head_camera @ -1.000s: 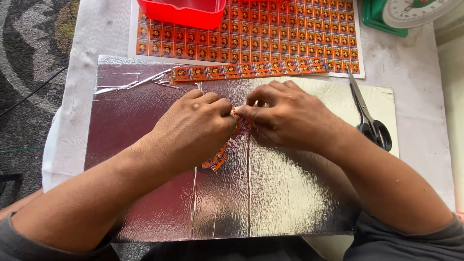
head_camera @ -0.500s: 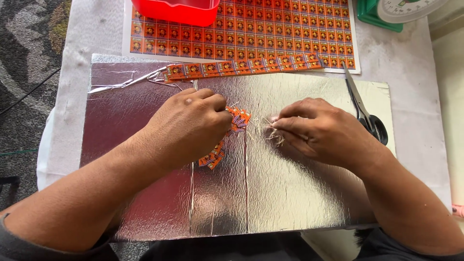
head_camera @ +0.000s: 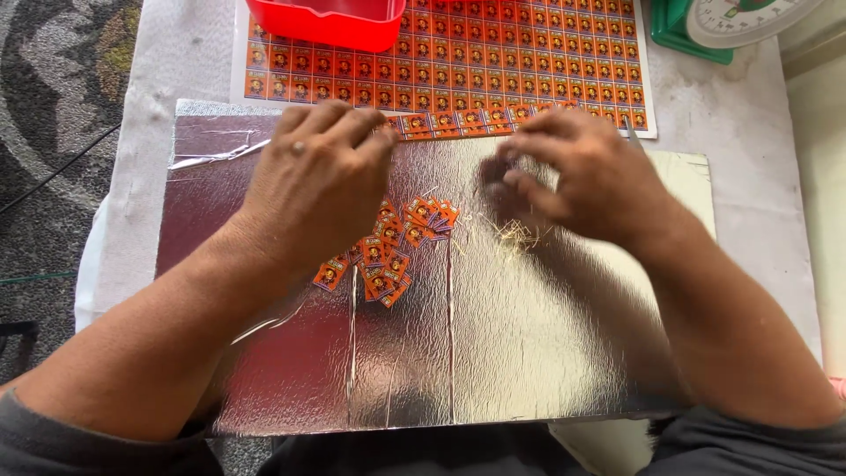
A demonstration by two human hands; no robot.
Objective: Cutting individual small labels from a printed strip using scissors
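Two bare hands work over a silver foil board (head_camera: 493, 353) laid on a cloth-covered counter (head_camera: 740, 176), seen from above. The left hand (head_camera: 322, 181) hovers palm down with its fingers curled loosely and half open, a ring showing on one finger; nothing can be seen in its grip. Just below and beside its fingertips lies a small heap of cut orange stickers (head_camera: 388, 251), scattered on the foil between the two hands. The right hand (head_camera: 586, 176) is blurred, its fingers drawn together toward the thumb, and it appears to pinch something small, though the view is too soft to tell what. Just beneath that hand sits a loose scatter of thin pale trimmings (head_camera: 511, 234). Beyond both hands' fingertips a cut strip of stickers (head_camera: 467, 122) lies along the far edge of the foil, and past it a full printed sheet of orange stickers (head_camera: 520, 53). A red plastic tray (head_camera: 326, 19) rests on that sheet beyond the left hand, and a green scale (head_camera: 731, 22) stands beyond the right.
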